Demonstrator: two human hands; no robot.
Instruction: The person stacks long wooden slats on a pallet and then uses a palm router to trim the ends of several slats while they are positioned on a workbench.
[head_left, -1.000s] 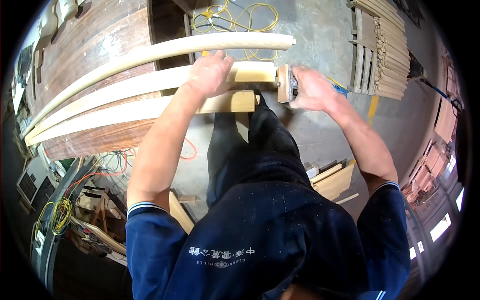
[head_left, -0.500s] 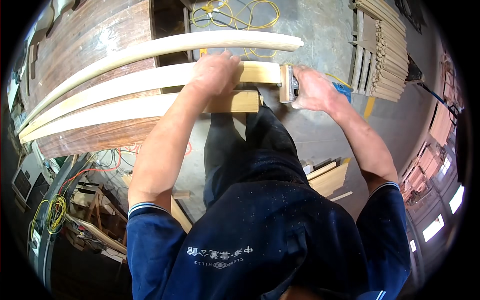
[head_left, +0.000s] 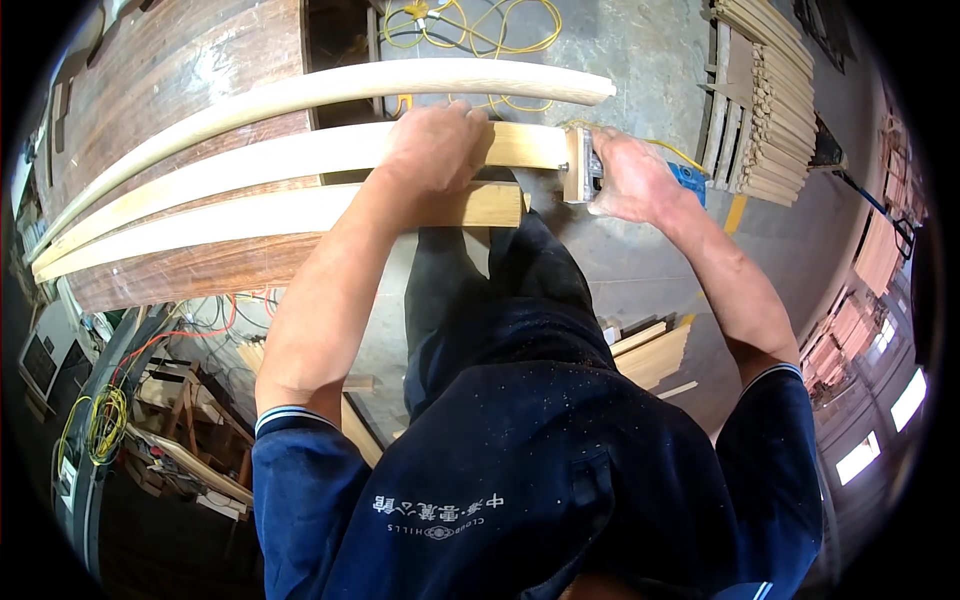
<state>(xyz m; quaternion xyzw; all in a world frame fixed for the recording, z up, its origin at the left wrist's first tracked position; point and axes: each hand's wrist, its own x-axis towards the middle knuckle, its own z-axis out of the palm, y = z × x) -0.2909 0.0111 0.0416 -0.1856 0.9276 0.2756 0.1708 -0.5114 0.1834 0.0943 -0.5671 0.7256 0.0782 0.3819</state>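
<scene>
My left hand (head_left: 435,148) wraps over the middle one of three long, pale, curved wooden rails (head_left: 270,167), near its right end. My right hand (head_left: 634,178) is closed round a blue power tool, which looks like a trim router (head_left: 689,180). Its clear base carries a bolted wooden plate (head_left: 577,165), which stands against the end of that middle rail. A rounded rail (head_left: 450,74) lies on the far side, and another rail (head_left: 492,206) lies nearer my body. My palm and fingers hide much of the tool.
The rails rest on a brown wooden table (head_left: 230,50) and overhang its right edge. A yellow cable (head_left: 540,40) coils on the floor beyond. Stacked turned wooden pieces (head_left: 775,120) stand at the far right. Boards (head_left: 652,355) lie near my legs, and another coiled cable (head_left: 108,425) hangs at left.
The router, my right hand and the rail ends sit slightly further right in view. More of the router's blue body shows beside my right wrist. My left hand keeps its hold.
</scene>
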